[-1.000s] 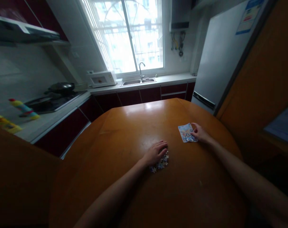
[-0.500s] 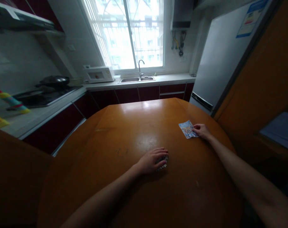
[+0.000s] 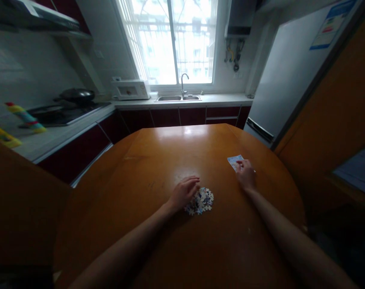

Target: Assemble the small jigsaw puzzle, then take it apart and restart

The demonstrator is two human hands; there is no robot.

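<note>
A small heap of jigsaw puzzle pieces, mostly white with some dark blue, lies on the brown wooden table. At the heap's upper left edge is my left hand, palm down with loosely bent fingers, covering part of it. It shows no piece in its grasp. A bluish picture card lies flat on the right side of the table. My right hand rests over the card with fingers loosely bent and apart, hiding most of its picture; its grip on the card does not show.
Beyond the table's rounded far edge are a counter with a sink and a white microwave. A stove with a dark pan is at left, near colourful toy-like objects. A fridge stands at right.
My left hand has slid left and up off the pieces, uncovering the heap. My right hand has moved from the card's right edge to over it. The view has shifted slightly.
</note>
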